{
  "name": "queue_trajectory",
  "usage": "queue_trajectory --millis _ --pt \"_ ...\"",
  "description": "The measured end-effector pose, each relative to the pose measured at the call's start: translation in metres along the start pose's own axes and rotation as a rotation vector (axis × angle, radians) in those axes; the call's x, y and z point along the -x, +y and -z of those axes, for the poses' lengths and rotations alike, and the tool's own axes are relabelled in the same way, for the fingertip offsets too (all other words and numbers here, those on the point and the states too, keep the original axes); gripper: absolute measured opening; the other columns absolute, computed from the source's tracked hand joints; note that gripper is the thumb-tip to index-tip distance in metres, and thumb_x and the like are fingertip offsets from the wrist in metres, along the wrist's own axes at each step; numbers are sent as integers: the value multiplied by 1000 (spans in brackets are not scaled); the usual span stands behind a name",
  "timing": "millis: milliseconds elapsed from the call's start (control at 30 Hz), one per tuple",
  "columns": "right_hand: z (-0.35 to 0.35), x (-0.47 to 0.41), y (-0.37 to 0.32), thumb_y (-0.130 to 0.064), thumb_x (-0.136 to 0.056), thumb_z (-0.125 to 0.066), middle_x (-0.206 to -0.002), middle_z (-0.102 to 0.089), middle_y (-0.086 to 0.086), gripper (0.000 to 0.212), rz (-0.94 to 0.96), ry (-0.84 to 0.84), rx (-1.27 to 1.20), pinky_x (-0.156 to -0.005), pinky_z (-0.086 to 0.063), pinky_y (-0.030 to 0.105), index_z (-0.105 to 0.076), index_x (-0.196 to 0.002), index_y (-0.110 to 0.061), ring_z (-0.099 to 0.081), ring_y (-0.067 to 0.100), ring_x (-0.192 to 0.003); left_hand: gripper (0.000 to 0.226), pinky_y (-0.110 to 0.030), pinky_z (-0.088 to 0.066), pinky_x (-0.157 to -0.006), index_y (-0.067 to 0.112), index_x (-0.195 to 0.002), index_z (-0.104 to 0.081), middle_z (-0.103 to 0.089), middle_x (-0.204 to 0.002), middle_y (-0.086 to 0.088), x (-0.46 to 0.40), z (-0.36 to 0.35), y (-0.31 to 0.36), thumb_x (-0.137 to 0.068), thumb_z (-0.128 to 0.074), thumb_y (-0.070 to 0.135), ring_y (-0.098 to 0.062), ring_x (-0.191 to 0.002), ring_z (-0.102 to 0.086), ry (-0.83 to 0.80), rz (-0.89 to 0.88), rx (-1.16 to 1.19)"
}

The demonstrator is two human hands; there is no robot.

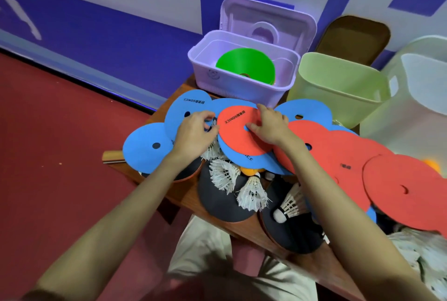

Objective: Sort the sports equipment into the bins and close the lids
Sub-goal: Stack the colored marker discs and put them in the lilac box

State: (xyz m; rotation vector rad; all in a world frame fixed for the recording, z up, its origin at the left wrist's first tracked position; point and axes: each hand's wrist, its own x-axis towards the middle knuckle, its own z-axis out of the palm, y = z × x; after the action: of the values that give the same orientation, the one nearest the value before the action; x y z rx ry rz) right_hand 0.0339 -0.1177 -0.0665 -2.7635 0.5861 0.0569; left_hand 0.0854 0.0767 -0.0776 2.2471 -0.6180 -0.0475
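Flat blue and red marker discs lie spread over a small wooden table (183, 194). My right hand (268, 126) pinches a red disc (239, 131) at its centre hole, thumb below and fingers on top. My left hand (196, 131) grips the edge of a blue disc (183, 112) beside it. A purple bin (242, 83) stands open behind the table with a green disc (244, 63) inside, its lid (268, 22) upright. White shuttlecocks (225, 175), black paddles (217, 199) and an orange ball (249, 171) lie under and in front of the discs.
A green bin (338, 85) stands right of the purple one, with a brown lid (353, 37) leaning on the wall behind it. A white bin (416, 97) is at the far right. Red floor lies to the left; a blue-and-white wall runs behind.
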Motion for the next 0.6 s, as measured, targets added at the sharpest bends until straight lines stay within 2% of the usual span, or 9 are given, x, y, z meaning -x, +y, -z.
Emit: queue_trajectory --millis 133,233,300,400,500,533,600 --pt "0 -6 6 -36 -81 -70 -134 -48 14 70 22 42 -134 -104 -27 44 -39 -139 -14 -41 30 -128 34 -35 -48 -89 12 -121 -61 -62 -118 -5 0 -3 8 -89 -62 22 -19 -102 -60 -9 8 -46" --pt "3 -8 8 -19 -76 -75 -122 -50 18 63 107 211 -265 -101 -33 41 -48 -132 -9 -45 33 -119 35 -30 -47 -86 12 -121 -58 -60 -118 -4 2 -4 10 -88 -64 22 -16 -100 -59 -4 37 0" --pt "8 -8 9 -3 -77 -69 -115 -54 20 48 179 333 -416 -96 -36 31 -56 -123 -3 -50 31 -111 41 -26 -45 -82 12 -125 -54 -59 -115 -1 3 -4 12 -87 -65 21 -11 -93 -57 17 73 73" --pt "22 -2 6 1 -78 -67 -98 -56 11 32 225 398 -595 -79 -35 11 -64 -110 -1 -50 18 -94 44 -26 -49 -78 12 -127 -50 -60 -101 6 5 -4 16 -87 -67 20 -9 -85 -59 43 115 235" --pt "38 13 2 -5 -76 -62 -91 -59 4 23 240 396 -840 -77 -38 14 -64 -99 -10 -52 12 -86 34 -28 -55 -78 16 -120 -56 -68 -96 9 3 -3 22 -88 -66 22 -7 -86 -66 30 94 401" --pt "44 20 2 -2 -78 -61 -87 -60 0 20 232 387 -935 -75 -40 16 -62 -94 -15 -51 8 -82 28 -27 -55 -80 16 -116 -60 -70 -97 9 3 -2 25 -88 -66 21 -6 -88 -67 28 78 452" --pt "53 33 2 7 -82 -57 -77 -59 -6 28 176 392 -1075 -68 -40 17 -59 -85 -21 -49 4 -73 21 -23 -54 -82 13 -109 -66 -72 -99 6 1 0 33 -90 -66 19 -5 -91 -68 42 57 566"
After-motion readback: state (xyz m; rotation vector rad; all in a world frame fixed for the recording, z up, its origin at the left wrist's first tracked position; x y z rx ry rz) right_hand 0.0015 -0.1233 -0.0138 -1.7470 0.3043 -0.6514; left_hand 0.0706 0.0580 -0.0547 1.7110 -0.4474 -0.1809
